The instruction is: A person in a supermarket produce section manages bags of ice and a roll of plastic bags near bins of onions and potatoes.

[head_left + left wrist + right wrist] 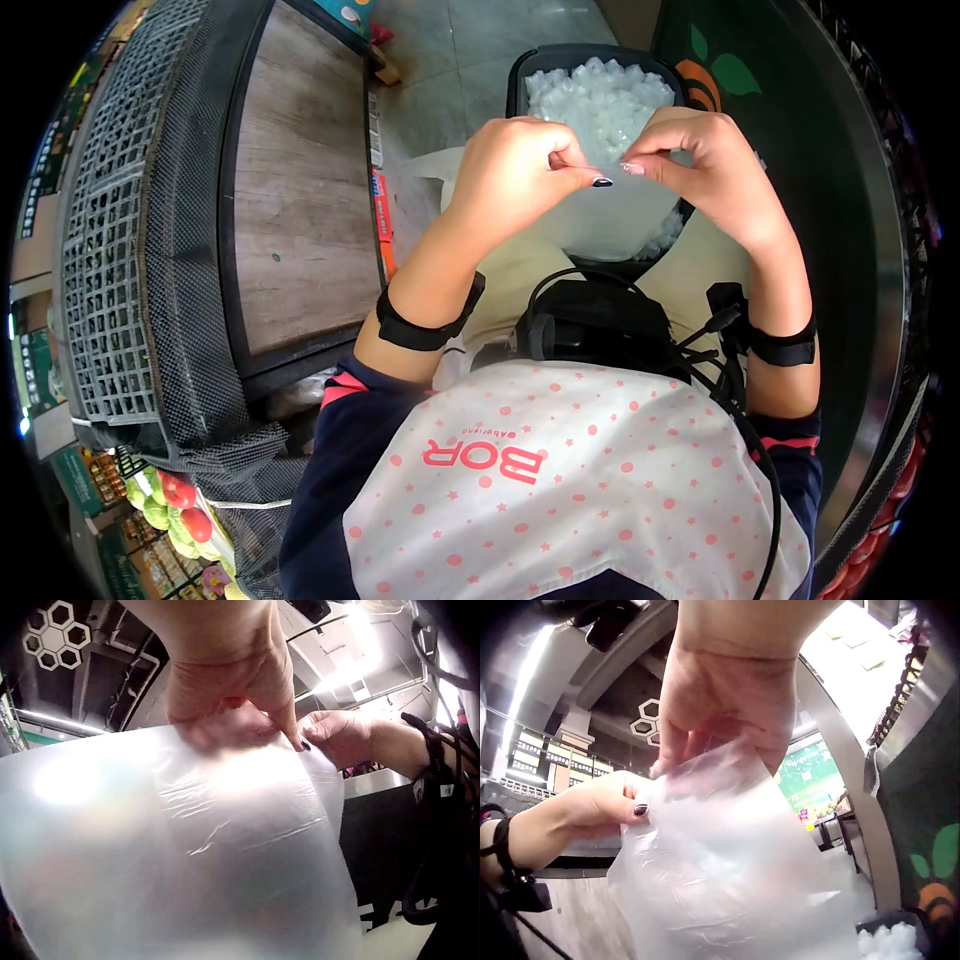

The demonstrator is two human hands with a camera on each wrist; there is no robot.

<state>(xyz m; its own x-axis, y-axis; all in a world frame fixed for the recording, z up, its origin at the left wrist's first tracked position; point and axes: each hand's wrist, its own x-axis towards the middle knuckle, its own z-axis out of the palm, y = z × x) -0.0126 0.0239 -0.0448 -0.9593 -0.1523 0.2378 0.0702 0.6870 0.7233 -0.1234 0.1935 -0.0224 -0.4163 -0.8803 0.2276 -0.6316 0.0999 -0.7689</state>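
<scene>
A translucent plastic bag (610, 215) hangs between the two hands in the head view, over a black bin of crumpled clear items. The left hand (525, 175) pinches its top edge between thumb and curled fingers. Close beside it, the right hand (715, 170) pinches the same edge, thumb tips nearly meeting. In the left wrist view the bag (180, 847) spreads out flat below the left hand (232, 697). The right wrist view has the bag (727, 862) hanging from the right hand (727, 712), partly covering its fingers.
The black bin (515, 90) stands on the tiled floor ahead. A wood-topped surface (300, 180) lies to the left, beside a grey mesh basket (115, 230). On the right rises a dark green panel (800, 170). Black cables (765, 480) run down the apron.
</scene>
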